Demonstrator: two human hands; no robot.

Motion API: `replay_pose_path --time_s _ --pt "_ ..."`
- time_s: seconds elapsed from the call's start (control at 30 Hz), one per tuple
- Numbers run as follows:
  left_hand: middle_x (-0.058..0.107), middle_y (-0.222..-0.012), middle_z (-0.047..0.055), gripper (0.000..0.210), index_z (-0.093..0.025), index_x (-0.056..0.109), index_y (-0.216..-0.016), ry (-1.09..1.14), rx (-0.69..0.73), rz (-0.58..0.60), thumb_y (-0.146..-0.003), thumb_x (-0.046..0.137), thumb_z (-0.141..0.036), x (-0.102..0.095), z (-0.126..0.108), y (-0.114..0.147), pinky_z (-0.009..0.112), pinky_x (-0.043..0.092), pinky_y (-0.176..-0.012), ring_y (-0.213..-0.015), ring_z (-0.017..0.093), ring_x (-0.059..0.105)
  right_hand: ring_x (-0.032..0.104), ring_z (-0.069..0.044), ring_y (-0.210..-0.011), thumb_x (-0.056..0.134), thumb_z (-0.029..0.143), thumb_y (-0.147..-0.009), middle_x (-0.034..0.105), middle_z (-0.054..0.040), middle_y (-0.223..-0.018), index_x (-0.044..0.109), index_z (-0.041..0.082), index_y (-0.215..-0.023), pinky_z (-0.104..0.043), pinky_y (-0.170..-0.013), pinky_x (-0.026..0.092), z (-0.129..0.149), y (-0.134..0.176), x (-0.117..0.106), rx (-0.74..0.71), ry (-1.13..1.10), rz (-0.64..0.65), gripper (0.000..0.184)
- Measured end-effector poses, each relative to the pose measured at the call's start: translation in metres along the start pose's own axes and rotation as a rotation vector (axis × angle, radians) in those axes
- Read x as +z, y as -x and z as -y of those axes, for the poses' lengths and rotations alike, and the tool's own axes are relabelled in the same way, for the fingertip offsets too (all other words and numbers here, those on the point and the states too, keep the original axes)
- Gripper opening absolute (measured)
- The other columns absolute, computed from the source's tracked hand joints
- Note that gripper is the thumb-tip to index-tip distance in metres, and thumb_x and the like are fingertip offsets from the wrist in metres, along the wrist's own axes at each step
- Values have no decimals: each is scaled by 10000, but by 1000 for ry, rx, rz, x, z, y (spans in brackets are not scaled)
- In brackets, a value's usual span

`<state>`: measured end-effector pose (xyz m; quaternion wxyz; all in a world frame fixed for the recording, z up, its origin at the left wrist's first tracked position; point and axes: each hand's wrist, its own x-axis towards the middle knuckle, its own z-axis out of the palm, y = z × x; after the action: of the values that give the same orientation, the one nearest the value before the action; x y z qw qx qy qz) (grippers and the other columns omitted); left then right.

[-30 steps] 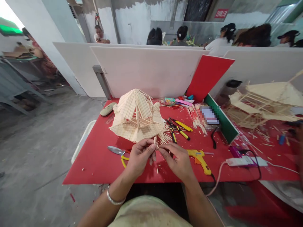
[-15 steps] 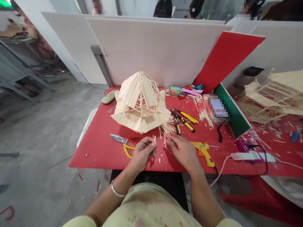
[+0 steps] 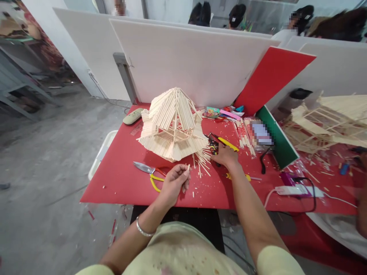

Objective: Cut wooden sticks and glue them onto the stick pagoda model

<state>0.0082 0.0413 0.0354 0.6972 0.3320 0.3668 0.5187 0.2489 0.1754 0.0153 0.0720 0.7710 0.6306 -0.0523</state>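
Note:
My left hand (image 3: pixel 175 182) pinches a short wooden stick (image 3: pixel 188 167) between thumb and fingers, low over the front of the table. My right hand (image 3: pixel 226 156) lies over a pair of pliers (image 3: pixel 213 143), its fingers closing round their black-and-yellow handles, which it mostly hides. Left of it stands a pavilion-like model (image 3: pixel 173 126) of pale sticks with a peaked roof. Loose sticks (image 3: pixel 202 158) fan out by the model's right front corner. Scissors (image 3: pixel 145 168) with yellow and red handles lie left of my left hand.
Behind my right hand lies a yellow utility knife (image 3: pixel 229 144). A glue gun (image 3: pixel 248 177) is partly hidden under my right forearm. A phone (image 3: pixel 261 133), a green board (image 3: pixel 278 139) and a power strip (image 3: pixel 289 190) are on the right. White boards (image 3: pixel 189 61) rise behind the red table (image 3: pixel 114 179).
My right hand has left the spot beside my left hand and moved forward and right onto the pliers. The stick it held now seems to lie on the table. My left hand stays put.

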Motion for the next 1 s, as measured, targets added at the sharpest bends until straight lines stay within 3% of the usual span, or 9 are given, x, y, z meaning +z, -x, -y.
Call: replay_pose_path --time_s 0.13,0.2,0.23,0.27,0.33,0.47,0.63,0.77,1.0 --pt "581 -712 -17 240 -163 543 -850 -8 -8 -17 -837 656 -375 -3 0 3 158 328 -400 -452 36 468 489 -365 -1217 559 482 -828 527 -230 -1305 383 137 -1402 -493 -954 391 1 38 -8 -34 -17 -103 692" --pt "593 -735 -9 247 -162 545 -835 -29 4 -42 -846 648 -386 -10 -1 6 160 334 -402 -460 37 472 579 -286 -1098 424 453 -921 636 -159 -1152 485 186 -1326 -413 -902 437 10 72 -8 -169 -200 -172 489" --pt "596 -739 -7 249 -161 548 -832 -35 16 -66 -849 645 -390 -16 -1 8 160 336 -401 -460 37 470 626 -243 -972 389 459 -941 679 -106 -1040 535 231 -1269 -375 -838 467 19 90 -5 -244 -325 -121 425" --pt "594 -727 -10 251 -160 552 -832 -36 31 -97 -851 643 -393 -22 -2 10 161 336 -400 -454 37 462 642 -205 -883 373 458 -953 692 -65 -987 570 264 -1215 -338 -790 484 31 108 -1 -367 -452 -42 381" --pt "565 -654 -30 246 -161 561 -845 -19 68 -166 -857 638 -395 -38 -5 14 160 333 -397 -430 37 434 627 -172 -940 380 397 -968 672 -43 -1077 596 274 -1165 -310 -833 483 64 139 9 -669 -630 34 317" --pt "505 -555 -60 244 -166 565 -888 36 168 -291 -860 640 -396 -69 -17 25 159 338 -406 -414 43 410 558 -205 -1018 474 215 -902 634 -84 -1094 588 208 -1162 -356 -906 453 141 169 30 -904 -494 -95 284" --pt "513 -548 -56 282 -165 560 -865 33 268 -416 -824 682 -416 -100 -36 45 165 347 -418 -429 50 427 527 -249 -924 462 157 -891 609 -117 -960 487 205 -1318 -358 -776 460 195 168 37 -837 -143 -245 431" --pt "520 -570 -56 287 -167 566 -874 48 291 -462 -803 704 -409 -120 -42 57 164 353 -422 -440 52 442 553 -234 -886 430 133 -897 587 -127 -974 479 223 -1309 -308 -705 444 206 170 35 -749 -37 -286 425" --pt "529 -655 -45 348 -157 611 -1018 99 270 -487 -788 719 -396 -137 -44 68 151 313 -417 -466 37 446 619 -224 -817 512 224 -865 609 -146 -969 391 160 -1417 -305 -710 466 208 163 42 -640 -56 -180 569"
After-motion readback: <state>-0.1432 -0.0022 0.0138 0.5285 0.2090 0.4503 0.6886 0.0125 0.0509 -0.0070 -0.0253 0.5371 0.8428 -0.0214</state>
